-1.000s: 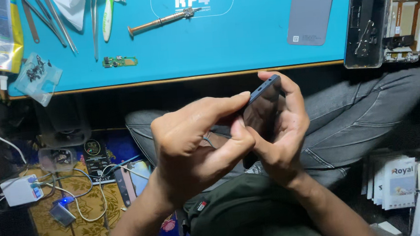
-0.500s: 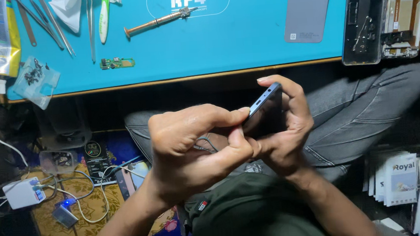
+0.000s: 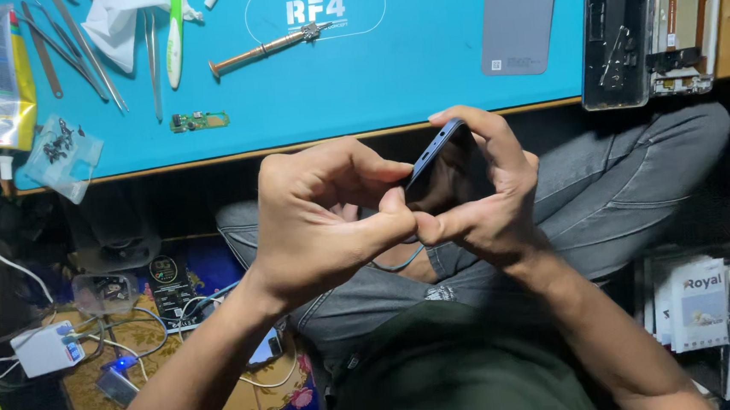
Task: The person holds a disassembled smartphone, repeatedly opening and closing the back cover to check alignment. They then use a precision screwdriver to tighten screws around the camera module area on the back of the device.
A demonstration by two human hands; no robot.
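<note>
Head view: both hands hold a dark blue smartphone over the lap, below the near edge of the bench. The right hand wraps it from behind, fingers curled over its upper end and thumb along the lower edge; the left hand is closed too, thumb and forefinger pinched against the phone's near edge where the two thumbs meet.

It looks like pressing or prising along that side seam — best done with steady, even pressure from the thumbs while the right hand keeps the body from twisting, moving along the edge rather than forcing one spot.

The phone stands tilted on edge: its long axis runs from low near the thumbs up and away toward the bench, top end under the right forefinger, dark face toward the right palm.

Beyond the hands, on the bench, lie a screwdriver, tweezers and an opened phone frame.
</note>
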